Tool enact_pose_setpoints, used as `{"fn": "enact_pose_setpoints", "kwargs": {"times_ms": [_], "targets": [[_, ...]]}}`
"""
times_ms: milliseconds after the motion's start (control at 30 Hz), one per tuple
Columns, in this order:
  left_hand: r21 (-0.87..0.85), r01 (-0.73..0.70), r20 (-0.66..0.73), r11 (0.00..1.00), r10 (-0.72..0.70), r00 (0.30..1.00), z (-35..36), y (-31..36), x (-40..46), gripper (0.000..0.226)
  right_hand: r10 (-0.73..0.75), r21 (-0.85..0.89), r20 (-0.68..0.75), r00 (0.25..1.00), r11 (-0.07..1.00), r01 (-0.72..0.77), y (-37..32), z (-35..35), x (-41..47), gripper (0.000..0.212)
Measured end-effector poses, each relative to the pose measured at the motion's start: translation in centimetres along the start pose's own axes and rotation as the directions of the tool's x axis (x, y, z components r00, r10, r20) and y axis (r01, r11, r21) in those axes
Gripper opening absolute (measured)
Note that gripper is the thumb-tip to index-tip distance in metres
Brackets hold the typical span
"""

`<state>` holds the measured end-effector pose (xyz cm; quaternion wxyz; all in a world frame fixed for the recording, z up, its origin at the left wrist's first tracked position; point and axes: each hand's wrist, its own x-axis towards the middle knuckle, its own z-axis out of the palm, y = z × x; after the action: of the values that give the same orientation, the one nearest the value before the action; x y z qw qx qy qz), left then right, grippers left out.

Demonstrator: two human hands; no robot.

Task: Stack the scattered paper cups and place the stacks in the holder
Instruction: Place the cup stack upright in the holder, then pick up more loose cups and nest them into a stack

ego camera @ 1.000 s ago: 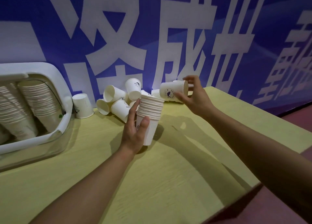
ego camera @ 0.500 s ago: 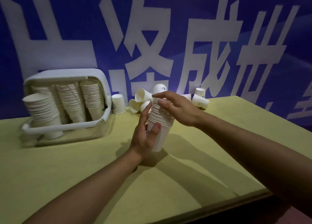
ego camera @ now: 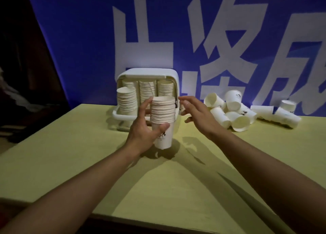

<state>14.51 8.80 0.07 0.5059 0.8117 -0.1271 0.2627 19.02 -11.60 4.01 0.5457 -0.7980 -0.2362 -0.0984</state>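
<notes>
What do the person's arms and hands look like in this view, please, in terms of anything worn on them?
Both forearms are bare as far as the frame shows: no sleeves come into view. The left hand and the right hand wear no gloves, and no watch, bracelet or ring can be seen on either wrist or on the fingers that show. The dim light leaves finer detail, such as the nails, unclear.

Your left hand (ego camera: 143, 128) and right hand (ego camera: 198, 116): both bare, ungloved, no rings, watch or bands visible; your forearms unsleeved to the frame's lower edge.
</notes>
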Motion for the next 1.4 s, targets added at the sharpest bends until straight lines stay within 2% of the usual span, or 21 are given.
{"fn": "enact_pose_setpoints", "kwargs": {"times_ms": [133,233,367,600,767,900,1233,1400], "targets": [[0.067,0.020,-0.217,0.998,-0.005,0.976,-2.3,-0.9,2.4,0.088,0.242,0.248,-0.044,0.969,0.943,-0.224,3.5,2.8,-0.5,0.027],[0.110,0.010,-0.298,0.994,0.024,0.954,-2.6,-1.5,4.7,0.088,0.368,0.397,-0.040,0.929,0.859,-0.323,6.5,4.4,-1.9,0.020],[0.170,-0.007,-0.340,0.985,0.066,0.938,-1.3,-2.6,7.2,0.089,0.379,0.446,-0.014,0.925,0.831,-0.334,7.8,4.3,-2.2,0.021],[0.249,0.072,-0.374,0.966,0.028,0.927,1.3,-3.8,9.5,0.087,0.414,0.513,0.007,0.910,0.780,-0.359,8.6,3.9,-1.6,0.020],[0.363,0.199,-0.376,0.910,-0.053,0.925,1.7,-5.3,8.9,0.082,0.415,0.516,0.017,0.910,0.776,-0.363,8.8,3.9,-1.6,0.019],[0.462,0.288,-0.409,0.839,-0.086,0.909,2.2,-6.4,7.6,0.066,0.399,0.505,0.022,0.917,0.787,-0.355,8.9,3.9,-1.6,0.020],[0.418,0.365,-0.433,0.832,-0.170,0.885,2.2,-5.9,7.7,0.071,0.381,0.451,0.032,0.924,0.819,-0.353,8.9,3.9,-1.8,0.021],[0.217,0.279,-0.555,0.935,-0.117,0.823,3.7,-4.5,7.1,0.068,0.391,0.445,0.038,0.920,0.817,-0.366,8.3,3.6,-1.8,0.021]]}}
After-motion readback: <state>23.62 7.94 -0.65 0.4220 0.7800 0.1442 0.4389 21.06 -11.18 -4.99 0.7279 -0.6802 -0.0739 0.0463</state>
